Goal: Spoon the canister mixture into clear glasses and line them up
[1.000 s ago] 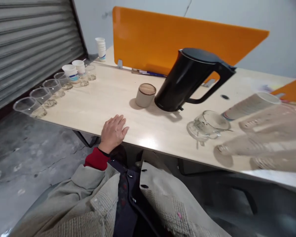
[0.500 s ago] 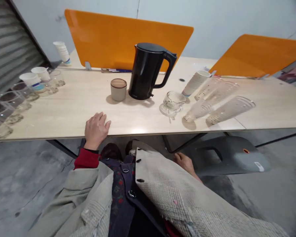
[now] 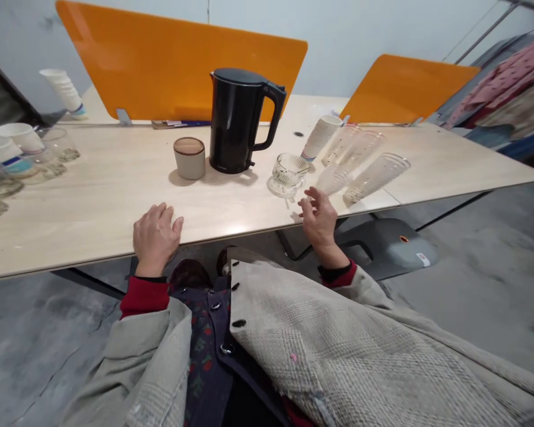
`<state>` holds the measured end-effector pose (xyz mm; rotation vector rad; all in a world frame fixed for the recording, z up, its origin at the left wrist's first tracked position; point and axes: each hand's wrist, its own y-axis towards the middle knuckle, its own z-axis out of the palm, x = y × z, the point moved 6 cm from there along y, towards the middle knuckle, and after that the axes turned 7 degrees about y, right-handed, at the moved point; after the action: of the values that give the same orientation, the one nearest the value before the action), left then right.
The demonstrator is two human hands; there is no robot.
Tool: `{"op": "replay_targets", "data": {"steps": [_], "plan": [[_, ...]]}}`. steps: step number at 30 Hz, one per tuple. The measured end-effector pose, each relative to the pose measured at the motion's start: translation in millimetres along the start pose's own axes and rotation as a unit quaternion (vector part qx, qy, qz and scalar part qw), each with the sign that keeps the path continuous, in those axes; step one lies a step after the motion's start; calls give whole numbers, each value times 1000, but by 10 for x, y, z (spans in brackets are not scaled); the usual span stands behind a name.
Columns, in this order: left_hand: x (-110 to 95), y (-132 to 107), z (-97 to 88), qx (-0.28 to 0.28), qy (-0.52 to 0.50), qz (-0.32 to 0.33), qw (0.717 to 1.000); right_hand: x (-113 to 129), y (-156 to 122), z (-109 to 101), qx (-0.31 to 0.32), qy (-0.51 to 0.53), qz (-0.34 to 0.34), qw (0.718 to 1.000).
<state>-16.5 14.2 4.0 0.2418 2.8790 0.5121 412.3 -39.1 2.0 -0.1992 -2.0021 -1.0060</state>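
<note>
right hand (image 3: 320,219): fingers spread, empty | glass cup (image 3: 288,171): just beyond it | left hand (image 3: 155,238): open, resting on table edge (image 3: 89,252)

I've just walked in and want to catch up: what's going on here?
A person is at a pale wood-look desk. Their empty left hand rests at the desk's front edge, while their empty right hand is close to a clear ribbed glass cup. Tall clear ribbed glasses lie on their sides beyond it, and a black kettle stands upright to its left.
</note>
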Motion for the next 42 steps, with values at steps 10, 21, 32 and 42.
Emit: {"op": "replay_targets", "data": {"steps": [10,21,32,42], "plan": [[3,11,-8,-3,-6,-5,1000,-484,494,415,-1,22,87,996],[22,21,-6,-4,7,-4,1000,-511,505,516,-13,98,111,989],[17,31,-11,-6,7,3,1000,-276,197,131,-53,88,49,993],[26,41,-13,-6,23,15,1000,-103,593,-584,-175,-94,-79,977]]}}
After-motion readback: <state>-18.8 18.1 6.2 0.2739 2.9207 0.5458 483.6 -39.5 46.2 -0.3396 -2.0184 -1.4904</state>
